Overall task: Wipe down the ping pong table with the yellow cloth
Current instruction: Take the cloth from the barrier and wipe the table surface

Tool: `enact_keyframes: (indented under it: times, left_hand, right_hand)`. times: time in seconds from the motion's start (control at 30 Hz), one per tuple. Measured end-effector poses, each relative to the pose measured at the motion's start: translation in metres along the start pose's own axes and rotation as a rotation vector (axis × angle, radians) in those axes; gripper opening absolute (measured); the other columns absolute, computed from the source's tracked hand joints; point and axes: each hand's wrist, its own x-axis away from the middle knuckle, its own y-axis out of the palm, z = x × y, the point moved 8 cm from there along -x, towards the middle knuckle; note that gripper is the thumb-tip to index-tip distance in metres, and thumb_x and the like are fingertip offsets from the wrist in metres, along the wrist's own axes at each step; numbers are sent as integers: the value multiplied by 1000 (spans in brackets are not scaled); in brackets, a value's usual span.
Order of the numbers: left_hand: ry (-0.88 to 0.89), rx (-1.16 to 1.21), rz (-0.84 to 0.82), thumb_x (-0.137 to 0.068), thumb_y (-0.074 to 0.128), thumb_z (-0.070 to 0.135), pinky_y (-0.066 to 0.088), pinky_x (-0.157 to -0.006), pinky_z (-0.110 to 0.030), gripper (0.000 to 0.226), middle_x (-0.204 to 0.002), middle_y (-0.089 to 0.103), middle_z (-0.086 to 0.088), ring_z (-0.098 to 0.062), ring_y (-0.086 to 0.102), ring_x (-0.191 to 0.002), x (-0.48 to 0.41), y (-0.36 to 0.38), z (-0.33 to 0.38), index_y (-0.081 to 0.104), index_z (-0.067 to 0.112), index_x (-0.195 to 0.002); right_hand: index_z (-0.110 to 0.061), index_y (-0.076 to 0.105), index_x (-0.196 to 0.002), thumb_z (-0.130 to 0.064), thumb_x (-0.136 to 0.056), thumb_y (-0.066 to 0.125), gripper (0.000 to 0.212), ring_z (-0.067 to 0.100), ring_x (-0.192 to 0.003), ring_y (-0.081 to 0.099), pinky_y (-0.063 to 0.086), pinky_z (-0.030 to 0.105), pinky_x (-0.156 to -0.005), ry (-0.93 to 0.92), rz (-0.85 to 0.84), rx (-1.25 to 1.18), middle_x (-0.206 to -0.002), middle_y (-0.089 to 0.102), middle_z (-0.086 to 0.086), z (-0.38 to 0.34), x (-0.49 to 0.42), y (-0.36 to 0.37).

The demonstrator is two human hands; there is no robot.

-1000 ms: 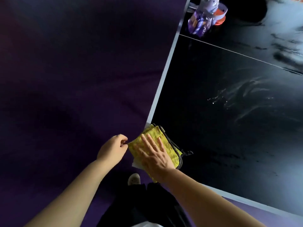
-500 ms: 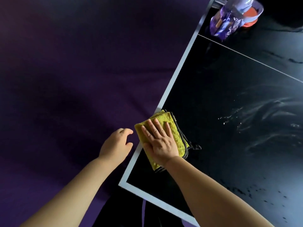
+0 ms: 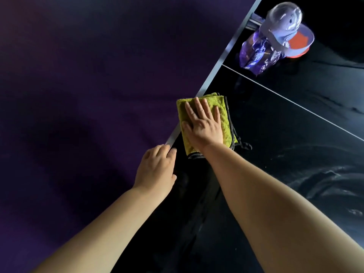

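Under the flat right hand (image 3: 203, 125) lies the yellow cloth (image 3: 224, 113); left hand (image 3: 157, 170), loosely curled, holds nothing.

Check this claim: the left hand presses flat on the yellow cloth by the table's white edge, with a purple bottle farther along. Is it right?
Wrong hand. The head view shows the right hand pressing flat on the yellow cloth; the left hand only rests at the edge of the table. The cloth's place and the purple bottle are as stated.

Yellow cloth (image 3: 220, 113), black table (image 3: 275, 134)
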Motion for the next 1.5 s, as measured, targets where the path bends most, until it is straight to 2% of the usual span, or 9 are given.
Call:
enact_keyframes:
  times: [0.17, 0.3, 0.43, 0.63, 0.83, 0.93, 1.03, 1.2, 1.5]
  left_hand:
    - [17, -162, -98, -87, 60, 41, 12, -115, -34, 83, -156, 14, -7, -22, 19, -141, -38, 13, 26, 14, 12, -149]
    - [-25, -322, -99, -79, 72, 38, 27, -110, -35, 81, -149, 32, -15, -26, 39, -132, -47, 18, 35, 34, 5, -142]
    - [17, -393, -155, -95, 49, 26, 13, -115, -36, 68, -155, 13, -18, -28, 21, -142, -50, 26, 43, 13, 2, -148]
    - [-26, -435, -195, -92, 54, 33, 10, -116, -35, 75, -157, 11, -13, -23, 18, -143, -50, 29, 42, 12, 7, -149]
    - [-80, -305, -172, -88, 60, 39, 8, -116, -32, 84, -158, 5, -4, -14, 10, -145, -42, 26, 35, 8, 15, -150]
    - [-86, -223, -105, -89, 60, 39, 8, -116, -30, 83, -159, 4, -3, -15, 11, -145, -31, 23, 31, 10, 17, -150]
    - [-64, -216, 27, -91, 54, 44, 12, -116, -31, 76, -158, 8, -7, -19, 15, -144, -9, 17, 27, 16, 14, -149]
    - [-46, -114, 198, -74, 78, 25, 43, -100, -41, 63, -137, 49, -18, -31, 53, -121, 43, 22, 11, 55, 0, -127]
    - [-82, -57, 159, -63, 85, 22, 51, -86, -42, 60, -124, 60, -17, -31, 61, -109, 182, 40, -25, 63, 0, -115]
  right_hand:
    - [-38, 9, -155, -55, -98, 25, 61, 15, -150, -8, -9, 45, -120, 39, 47, -19, -164, -1, -6, 48, -58, -17]
    - [-38, 7, -155, -55, -99, 25, 61, 15, -150, -9, -10, 43, -120, 39, 49, -21, -164, -3, -6, 74, -78, -24]
    - [-39, 7, -155, -55, -99, 26, 61, 15, -150, -10, -9, 41, -120, 29, 43, -30, -164, -4, -7, 83, -79, -28]
    - [-40, 7, -154, -53, -99, 26, 60, 14, -149, -12, -9, 40, -120, 117, 44, -41, -164, -5, -8, 123, -66, -30]
    - [-47, 0, -151, -74, -89, 28, 74, 31, -146, -24, -21, 58, -109, 260, -20, 47, -162, -15, -5, 163, -29, -29]
    - [-48, 2, -151, -72, -88, 32, 74, 32, -146, -23, -18, 63, -110, 258, -43, 26, -162, -16, -4, 154, -15, -25]
    - [-49, 3, -152, -60, -93, 34, 67, 28, -146, -23, -15, 59, -114, 167, -54, 27, -162, -16, -6, 133, 9, -19]
    - [-49, -3, -151, -59, -95, 31, 66, 28, -146, -24, -15, 57, -115, 18, -67, 83, -162, -16, -6, 85, 71, -1]
    - [-47, -8, -151, -59, -96, 26, 66, 31, -145, -26, -15, 59, -114, -147, -105, 155, -162, -20, -3, -36, 206, 38]
